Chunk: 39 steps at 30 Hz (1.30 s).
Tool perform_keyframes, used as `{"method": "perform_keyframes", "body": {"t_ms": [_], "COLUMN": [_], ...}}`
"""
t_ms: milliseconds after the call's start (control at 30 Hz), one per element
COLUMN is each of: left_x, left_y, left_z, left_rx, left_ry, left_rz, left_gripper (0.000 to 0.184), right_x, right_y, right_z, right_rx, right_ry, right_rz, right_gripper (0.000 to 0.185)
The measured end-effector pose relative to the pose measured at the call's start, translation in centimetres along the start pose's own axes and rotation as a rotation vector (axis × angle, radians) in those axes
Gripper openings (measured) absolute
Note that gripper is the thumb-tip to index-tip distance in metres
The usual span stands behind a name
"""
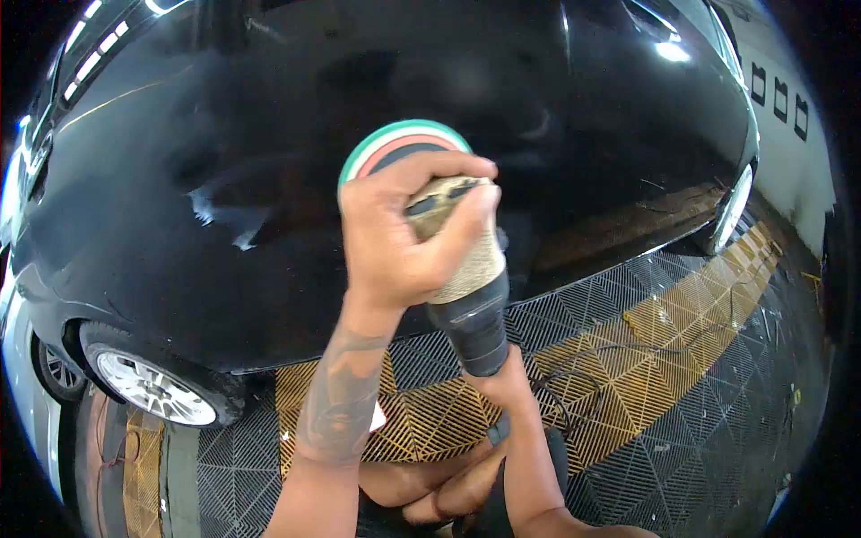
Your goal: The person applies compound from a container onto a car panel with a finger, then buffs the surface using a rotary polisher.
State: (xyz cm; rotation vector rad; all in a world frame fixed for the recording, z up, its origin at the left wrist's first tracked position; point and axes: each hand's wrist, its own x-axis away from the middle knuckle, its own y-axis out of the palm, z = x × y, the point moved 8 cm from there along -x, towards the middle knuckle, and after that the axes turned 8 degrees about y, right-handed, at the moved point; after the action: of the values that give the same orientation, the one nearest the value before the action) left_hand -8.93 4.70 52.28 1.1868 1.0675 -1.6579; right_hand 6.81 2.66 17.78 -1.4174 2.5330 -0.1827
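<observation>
Gripping the head of one polisher (473,318), the left hand (404,229) has its fingers and thumb closed around the taped part; the right hand (502,377) holds the lower end of the black handle, its fingers mostly hidden. Polisher position: in front of the side of a black car (278,81), round layered pad (408,131) facing the bodywork, contact face hidden. Also present: pale smears (204,208) left of the pad, white-rimmed wheel (154,387) at lower left, black-and-yellow grated floor (430,408) below.
</observation>
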Motion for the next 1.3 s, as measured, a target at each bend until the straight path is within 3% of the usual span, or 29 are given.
{"method": "perform_keyframes", "body": {"t_ms": [167, 233, 333, 467, 567, 600, 667, 900, 1000, 1167, 1233, 1300], "left_x": [-1.9, -2.3, -2.6, -1.2, 0.3, 1.1, 2.9, 7.7, 8.4, 8.4, 8.4, 8.3], "left_y": [8.7, 11.3, 13.4, 10.7, 9.1, 8.7, 8.3, 3.3, -0.3, -6.8, -9.3, -11.7], "left_z": [-2.0, -2.1, -2.6, -0.7, -1.0, -1.1, -1.4, -1.1, -0.7, 0.4, 0.6, 1.4], "left_rx": [0.014, -0.031, 0.101, 0.124, -0.036, -0.053, -0.055, -0.086, -0.059, -0.076, -0.076, -0.127], "left_ry": [0.049, 0.115, 0.062, 0.236, 0.135, 0.098, 0.046, 0.07, 0.095, 0.108, 0.08, 0.045], "left_rz": [-0.067, -0.079, -0.18, -0.067, -0.107, -0.118, -0.15, -0.092, -0.039, -0.025, -0.019, -0.027], "left_gripper": [0.019, 0.02, 0.028, 0.028, 0.025, 0.024, 0.02, 0.02, 0.019, 0.022, 0.021, 0.02], "right_x": [-0.3, -0.2, -0.2, -0.4, 0.4, 0.6, 0.8, 2.0, 2.3, 2.8, 3.0, 3.3], "right_y": [-3.9, -4.4, -3.7, -1.6, -0.1, 0.9, 2.9, 8.2, 9.4, 12.8, 14.1, 15.3], "right_z": [-1.9, -0.8, -0.4, 0.8, -1.1, -0.5, 1.3, 3.2, 2.0, 0.4, -1.2, -1.8], "right_rx": [-0.26, -0.297, -0.405, -0.474, -0.391, -0.378, -0.366, -0.421, -0.217, -0.331, -0.214, -0.162], "right_ry": [-0.028, 0.094, 0.06, -0.004, -0.018, 0.067, -0.002, -0.145, -0.209, -0.083, -0.183, -0.143], "right_rz": [-0.064, -0.086, -0.089, -0.111, -0.131, -0.192, -0.207, -0.281, -0.245, -0.277, -0.325, -0.32], "right_gripper": [0.019, 0.017, 0.023, 0.023, 0.02, 0.019, 0.02, 0.031, 0.027, 0.025, 0.024, 0.027]}}
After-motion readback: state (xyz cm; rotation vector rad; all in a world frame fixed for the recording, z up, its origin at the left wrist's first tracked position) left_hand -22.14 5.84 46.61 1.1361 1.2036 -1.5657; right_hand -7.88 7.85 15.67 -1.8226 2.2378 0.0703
